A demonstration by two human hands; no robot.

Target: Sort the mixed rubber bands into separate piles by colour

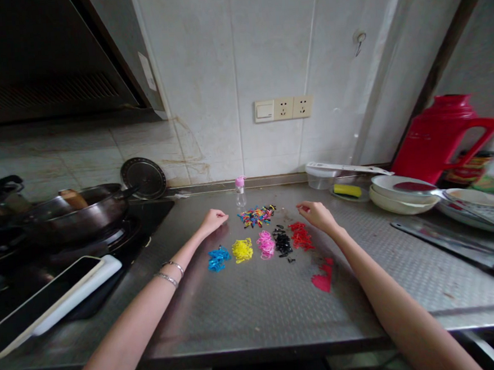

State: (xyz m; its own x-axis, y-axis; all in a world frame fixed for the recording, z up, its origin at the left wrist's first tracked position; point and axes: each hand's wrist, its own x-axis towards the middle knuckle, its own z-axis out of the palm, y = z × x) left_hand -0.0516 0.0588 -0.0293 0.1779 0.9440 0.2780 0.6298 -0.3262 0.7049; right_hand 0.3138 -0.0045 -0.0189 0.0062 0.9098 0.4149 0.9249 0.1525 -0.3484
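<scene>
head view: we rest both hands on the dimpled steel counter (255, 308). our left hand (213, 220) curls shut, holding nothing we can see. our right hand (317, 214) pinches something red, too small to tell. between them lies a mixed heap of tiny rubber loops (256, 215), with sorted blue (217, 259), yellow (242, 250), pink (266, 244), black (282, 242) and red piles (301, 236) nearer us.

Both forearms were bare, no sleeves in view. Left wrist wore two thin silver bangles (170, 271). Right wrist had nothing on it; no rings could be made out.
</scene>
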